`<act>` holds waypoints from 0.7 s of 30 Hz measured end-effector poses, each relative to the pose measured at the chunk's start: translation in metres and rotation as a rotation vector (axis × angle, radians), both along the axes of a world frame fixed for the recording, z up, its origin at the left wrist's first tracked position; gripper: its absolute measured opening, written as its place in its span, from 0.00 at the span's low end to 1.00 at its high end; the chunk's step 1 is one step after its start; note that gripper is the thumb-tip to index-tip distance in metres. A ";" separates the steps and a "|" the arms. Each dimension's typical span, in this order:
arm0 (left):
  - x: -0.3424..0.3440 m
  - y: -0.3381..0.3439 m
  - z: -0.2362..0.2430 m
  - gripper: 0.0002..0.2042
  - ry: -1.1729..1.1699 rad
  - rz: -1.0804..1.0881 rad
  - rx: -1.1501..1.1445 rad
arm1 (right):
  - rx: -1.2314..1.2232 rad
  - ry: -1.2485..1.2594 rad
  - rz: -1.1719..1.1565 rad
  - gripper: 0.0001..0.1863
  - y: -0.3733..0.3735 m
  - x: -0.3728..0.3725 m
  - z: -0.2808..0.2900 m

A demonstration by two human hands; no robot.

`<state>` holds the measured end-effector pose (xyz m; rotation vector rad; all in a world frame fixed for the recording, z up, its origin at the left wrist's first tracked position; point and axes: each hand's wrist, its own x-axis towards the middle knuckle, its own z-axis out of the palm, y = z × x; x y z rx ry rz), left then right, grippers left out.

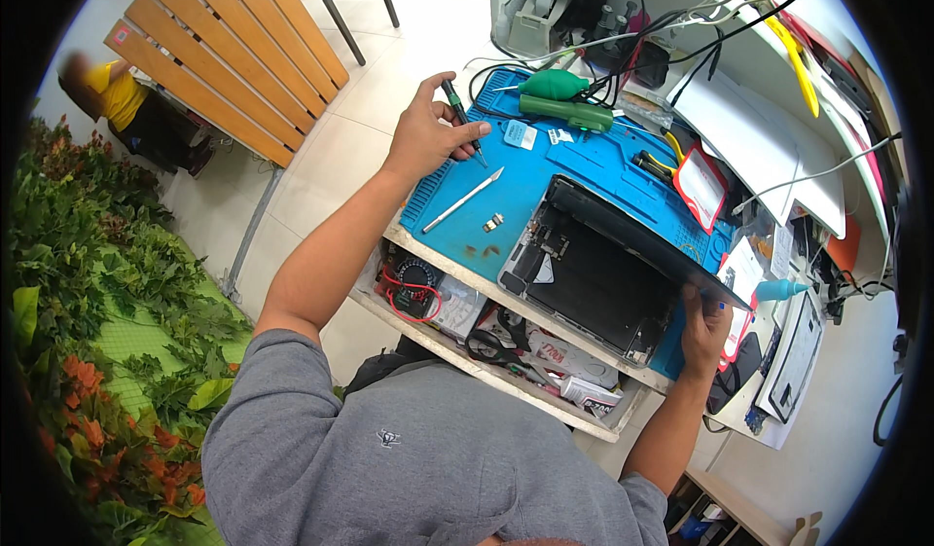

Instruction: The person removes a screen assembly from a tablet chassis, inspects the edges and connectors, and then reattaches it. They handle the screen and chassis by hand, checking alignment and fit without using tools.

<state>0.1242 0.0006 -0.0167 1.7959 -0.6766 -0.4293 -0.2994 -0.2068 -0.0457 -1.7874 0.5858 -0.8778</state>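
One slim green-and-black screwdriver (455, 104) sits in the left hand (426, 139), whose thumb and fingers are partly curled about it, its tip pointing down over a blue work mat (455, 238). The right hand (704, 330) is nearly closed, pinching the near right end of a thin black screen panel (642, 233). That panel stands tilted up along the far side of a flat black device shell with a silver rim (603, 295), which lies open on the mat at the front of the worktop (448, 264). Left of the shell lie a small metallic part (494, 222) and a slender silver craft knife (464, 200). Behind them rests a bulb-shaped green rubber blower (555, 84).
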 end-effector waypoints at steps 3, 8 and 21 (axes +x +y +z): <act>-0.001 0.004 0.003 0.49 -0.005 0.009 -0.020 | -0.001 0.010 -0.001 0.10 -0.002 0.000 -0.002; 0.004 0.018 0.003 0.48 -0.061 0.029 -0.078 | 0.000 0.009 -0.006 0.11 -0.002 -0.001 -0.002; -0.006 0.059 -0.006 0.47 0.035 0.063 -0.132 | -0.026 0.022 -0.034 0.12 -0.007 -0.008 -0.012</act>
